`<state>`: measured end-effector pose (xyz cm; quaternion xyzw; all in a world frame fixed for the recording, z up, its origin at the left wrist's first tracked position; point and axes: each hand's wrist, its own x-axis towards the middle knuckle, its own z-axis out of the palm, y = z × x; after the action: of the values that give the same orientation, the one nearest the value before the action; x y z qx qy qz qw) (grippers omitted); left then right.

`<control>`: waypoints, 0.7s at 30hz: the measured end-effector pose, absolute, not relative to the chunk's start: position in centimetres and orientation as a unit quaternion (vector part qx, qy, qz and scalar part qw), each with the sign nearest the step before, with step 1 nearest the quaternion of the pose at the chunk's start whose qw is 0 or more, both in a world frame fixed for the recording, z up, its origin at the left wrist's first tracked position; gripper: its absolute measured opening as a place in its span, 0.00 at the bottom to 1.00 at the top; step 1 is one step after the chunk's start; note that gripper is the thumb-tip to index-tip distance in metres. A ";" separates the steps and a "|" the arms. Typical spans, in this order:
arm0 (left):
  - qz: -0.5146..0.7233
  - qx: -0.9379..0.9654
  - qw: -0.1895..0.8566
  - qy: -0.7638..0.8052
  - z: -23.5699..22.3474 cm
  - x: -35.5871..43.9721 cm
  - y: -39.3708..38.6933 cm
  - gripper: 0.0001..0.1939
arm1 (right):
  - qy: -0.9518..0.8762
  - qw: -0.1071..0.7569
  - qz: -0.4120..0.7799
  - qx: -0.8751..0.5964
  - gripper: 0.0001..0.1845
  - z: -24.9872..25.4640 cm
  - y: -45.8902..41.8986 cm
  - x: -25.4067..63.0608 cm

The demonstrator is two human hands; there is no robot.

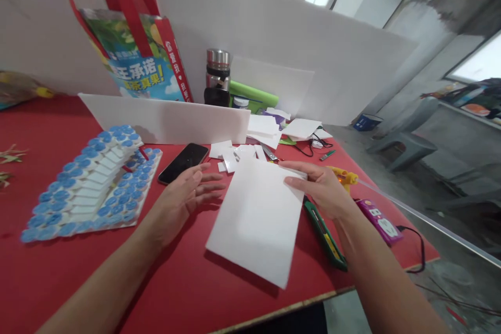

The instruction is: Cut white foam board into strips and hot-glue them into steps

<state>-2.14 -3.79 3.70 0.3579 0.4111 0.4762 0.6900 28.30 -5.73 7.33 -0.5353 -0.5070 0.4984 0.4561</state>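
A white board (258, 214) is being held over the red tabletop (172, 287), its upper right edge being pinched between thumb and fingers of the right hand (323, 188). The left hand (186, 193) is being held open just beside it, fingers apart. The board's far end is being crowded by white offcuts (230, 159). A green cutter (323, 235) is being flanked by board and right forearm; beyond that arm, a yellow glue gun (344, 176) and purple power strip (379, 222) are being partly hidden. Leftward, space is being taken up by a phone (183, 163) and a blue-dotted model (88, 188).
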 end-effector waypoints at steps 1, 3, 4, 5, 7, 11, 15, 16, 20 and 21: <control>0.455 0.371 0.702 0.403 3.7 -1.9 -4.0 0.28 | -0.542 0.420 0.496 -0.533 0.23 8.2 -5.3 28.3; 0.402 0.383 0.737 0.386 3.6 -1.2 -4.6 0.30 | -0.610 0.356 0.475 -0.525 0.21 9.9 -4.3 27.7; 0.384 0.380 0.754 0.374 3.6 -0.7 -4.9 0.31 | -0.637 0.327 0.465 -0.521 0.20 10.7 -3.7 27.2; 0.377 0.369 0.769 0.361 3.6 -0.4 -5.2 0.31 | -0.653 0.306 0.458 -0.520 0.20 11.3 -3.1 26.7; 0.406 0.327 0.777 0.352 3.5 0.2 -5.5 0.30 | -0.646 0.316 0.457 -0.524 0.25 11.9 -2.1 25.9; 0.505 0.226 0.753 0.358 3.3 0.2 -5.0 0.28 | -0.539 0.451 0.496 -0.509 0.38 10.3 -2.9 25.6; 0.520 0.203 0.749 0.356 3.0 0.0 -4.5 0.27 | -0.514 0.430 0.521 -0.529 0.42 6.8 -7.3 25.3; 0.515 0.210 0.749 0.360 2.9 0.0 -4.5 0.27 | -0.510 0.441 0.502 -0.541 0.41 6.2 -8.5 25.1; 0.499 0.233 0.740 0.386 2.6 0.3 -4.8 0.24 | -0.559 0.437 0.362 -0.604 0.30 5.3 -10.8 24.1; 0.498 0.237 0.739 0.387 2.6 0.4 -4.9 0.23 | -0.577 0.425 0.337 -0.611 0.27 5.2 -10.8 24.1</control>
<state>0.42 -4.86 2.63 0.2369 0.3873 0.4976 0.7391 24.06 -10.83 5.24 -0.6114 -0.5767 0.3367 0.4246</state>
